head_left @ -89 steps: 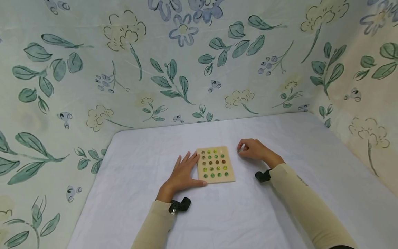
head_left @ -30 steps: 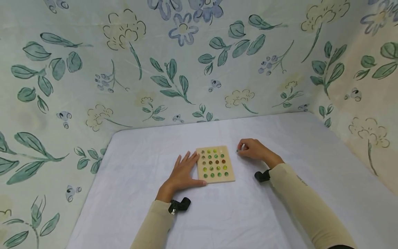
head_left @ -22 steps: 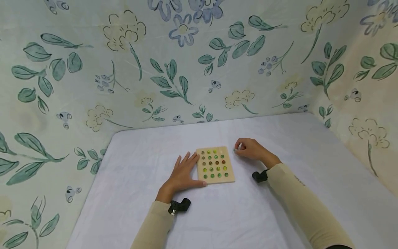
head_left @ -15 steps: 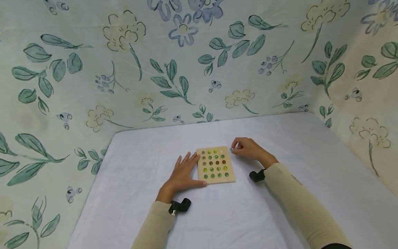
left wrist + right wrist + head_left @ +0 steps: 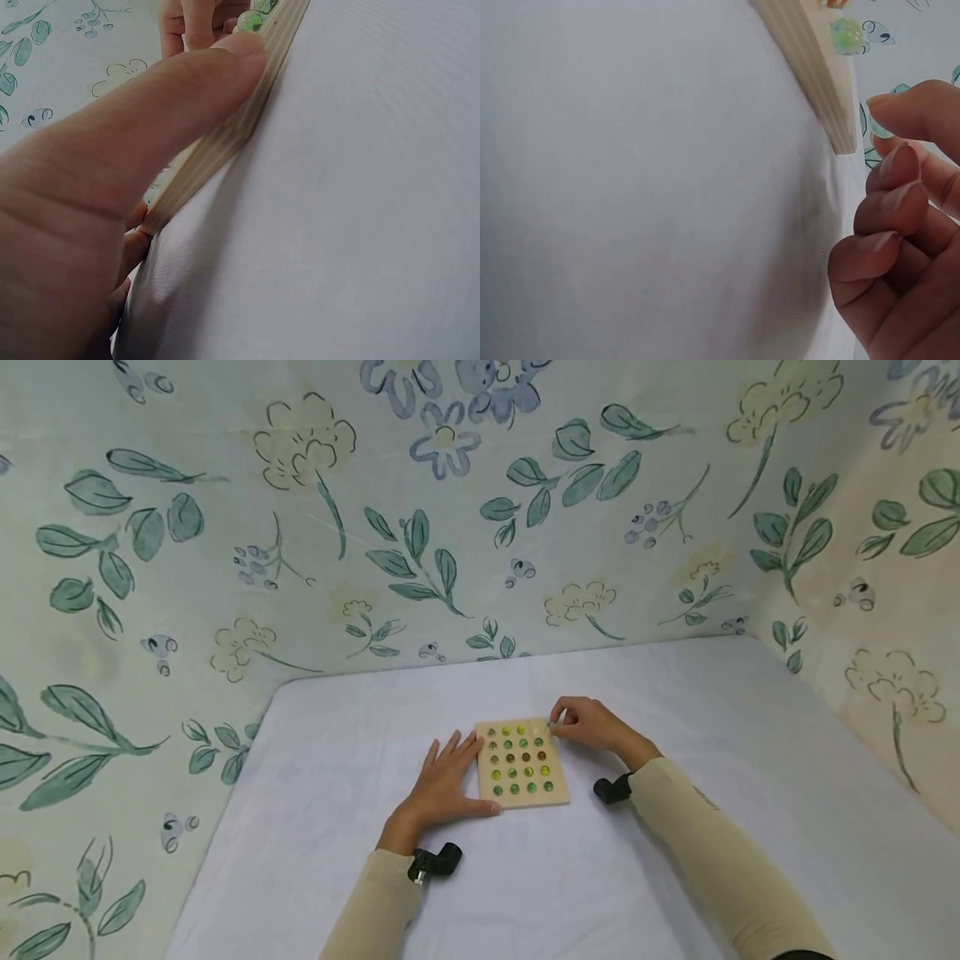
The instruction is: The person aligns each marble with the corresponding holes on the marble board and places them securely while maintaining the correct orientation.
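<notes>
A square wooden board (image 5: 558, 779) lies on the white cloth, with rows of green, yellow-green, brown and clear glass marbles (image 5: 514, 789) seated in it. My left hand (image 5: 441, 787) rests against it with fingers straight and spread, fingertips at the left edge and thumb along the near left corner. At the far right corner, my right hand (image 5: 588, 723) pinches a pale greenish glass marble (image 5: 880, 130) between thumb and index finger, the other fingers curled in. In the far row, the place nearest that hand shows no marble.
White cloth (image 5: 315, 827) covers the table around the board. A floral fabric backdrop (image 5: 315, 543) rises behind and at both sides. Dark wrist cameras (image 5: 611, 789) sit on both wrists, below beige sleeves.
My right hand has moved left with the marble, from beside the board to its far right corner. The left hand and the board have stayed in place; the head view has tilted slightly.
</notes>
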Demonstrator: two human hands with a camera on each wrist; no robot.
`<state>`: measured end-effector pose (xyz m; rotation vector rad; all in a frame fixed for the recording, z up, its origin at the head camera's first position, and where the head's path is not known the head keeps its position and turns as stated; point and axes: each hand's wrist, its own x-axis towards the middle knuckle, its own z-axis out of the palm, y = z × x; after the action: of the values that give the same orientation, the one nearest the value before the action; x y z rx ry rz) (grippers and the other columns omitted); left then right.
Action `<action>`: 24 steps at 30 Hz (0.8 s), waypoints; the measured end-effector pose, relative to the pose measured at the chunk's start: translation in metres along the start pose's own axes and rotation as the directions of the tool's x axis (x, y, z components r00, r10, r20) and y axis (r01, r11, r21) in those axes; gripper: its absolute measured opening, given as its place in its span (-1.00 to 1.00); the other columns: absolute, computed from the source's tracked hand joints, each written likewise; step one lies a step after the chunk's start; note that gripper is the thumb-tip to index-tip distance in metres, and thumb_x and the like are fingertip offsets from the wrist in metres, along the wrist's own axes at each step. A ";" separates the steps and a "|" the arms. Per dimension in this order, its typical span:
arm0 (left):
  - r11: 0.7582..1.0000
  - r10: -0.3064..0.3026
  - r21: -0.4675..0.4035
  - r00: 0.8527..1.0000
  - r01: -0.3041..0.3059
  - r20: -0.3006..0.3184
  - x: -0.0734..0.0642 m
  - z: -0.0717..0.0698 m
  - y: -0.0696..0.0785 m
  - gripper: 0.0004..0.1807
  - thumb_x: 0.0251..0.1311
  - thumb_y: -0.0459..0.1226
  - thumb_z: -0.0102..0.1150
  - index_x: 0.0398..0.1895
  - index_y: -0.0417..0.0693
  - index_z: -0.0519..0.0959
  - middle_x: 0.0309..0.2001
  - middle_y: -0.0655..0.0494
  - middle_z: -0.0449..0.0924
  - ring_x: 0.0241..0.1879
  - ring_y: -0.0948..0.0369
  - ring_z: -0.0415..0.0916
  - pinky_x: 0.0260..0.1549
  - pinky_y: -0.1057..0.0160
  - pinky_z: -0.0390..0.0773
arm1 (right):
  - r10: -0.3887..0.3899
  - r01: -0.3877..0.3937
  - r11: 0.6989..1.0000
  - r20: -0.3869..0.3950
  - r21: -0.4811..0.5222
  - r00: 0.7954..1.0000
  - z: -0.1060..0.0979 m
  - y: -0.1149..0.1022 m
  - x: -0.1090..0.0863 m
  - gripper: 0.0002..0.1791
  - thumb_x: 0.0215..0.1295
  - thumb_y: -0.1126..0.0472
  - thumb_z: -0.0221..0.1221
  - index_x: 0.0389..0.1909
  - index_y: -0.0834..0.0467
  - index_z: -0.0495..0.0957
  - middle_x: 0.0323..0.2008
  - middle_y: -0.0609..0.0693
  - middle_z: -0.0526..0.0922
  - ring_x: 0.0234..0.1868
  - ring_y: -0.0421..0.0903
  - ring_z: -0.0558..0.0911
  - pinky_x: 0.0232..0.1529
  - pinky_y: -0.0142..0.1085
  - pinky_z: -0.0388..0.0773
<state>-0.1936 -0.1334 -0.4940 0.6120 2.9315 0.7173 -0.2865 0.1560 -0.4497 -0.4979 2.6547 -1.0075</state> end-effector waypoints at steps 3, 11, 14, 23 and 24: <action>1.000 -0.008 0.000 1.000 0.008 0.009 -0.001 0.001 0.000 0.28 -0.25 0.50 0.18 0.54 0.14 -0.01 0.53 0.25 -0.11 0.51 0.18 -0.36 0.42 0.01 -0.46 | -0.010 0.010 1.000 0.006 0.010 1.000 0.003 -0.001 0.002 -0.84 0.21 0.17 0.28 -0.23 0.10 0.55 -0.52 -0.01 0.48 -0.48 -0.10 0.42 -0.48 -0.31 0.36; 1.000 -0.016 -0.013 1.000 0.016 0.008 0.001 0.000 0.000 0.28 -0.26 0.51 0.17 0.54 0.16 -0.02 0.53 0.28 -0.13 0.51 0.21 -0.37 0.42 0.03 -0.47 | -0.030 0.030 0.999 -0.002 0.014 1.000 0.009 -0.003 0.007 -0.83 0.23 0.16 0.28 -0.22 0.09 0.54 -0.53 -0.02 0.49 -0.50 -0.11 0.43 -0.49 -0.32 0.37; 1.000 -0.015 -0.014 1.000 0.015 0.008 0.002 0.000 0.001 0.28 -0.25 0.50 0.17 0.54 0.16 -0.02 0.53 0.27 -0.13 0.51 0.20 -0.37 0.42 0.03 -0.47 | -0.032 0.032 0.999 -0.011 0.020 0.999 0.010 -0.003 0.008 -0.83 0.23 0.14 0.28 -0.21 0.09 0.55 -0.51 -0.02 0.49 -0.49 -0.11 0.43 -0.50 -0.33 0.36; 1.000 -0.013 -0.001 1.000 0.013 0.018 -0.001 -0.003 0.001 0.28 -0.23 0.48 0.19 0.54 0.12 -0.02 0.53 0.23 -0.12 0.51 0.18 -0.36 0.42 0.00 -0.44 | -0.078 0.079 0.996 -0.021 0.047 0.997 0.018 -0.002 0.011 -0.84 0.23 0.12 0.28 -0.22 0.07 0.57 -0.54 -0.02 0.48 -0.51 -0.11 0.41 -0.48 -0.30 0.37; 1.000 -0.011 0.001 1.000 0.011 0.017 -0.001 -0.003 0.001 0.28 -0.23 0.49 0.18 0.54 0.11 -0.02 0.53 0.23 -0.12 0.51 0.18 -0.36 0.42 0.00 -0.44 | -0.076 0.076 0.996 -0.020 0.045 0.997 0.018 -0.002 0.011 -0.85 0.23 0.12 0.28 -0.23 0.06 0.57 -0.54 -0.02 0.47 -0.51 -0.12 0.41 -0.48 -0.31 0.37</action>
<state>-0.1928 -0.1344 -0.4907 0.5991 2.9175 0.7059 -0.2895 0.1395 -0.4626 -0.5865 2.6398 -1.0970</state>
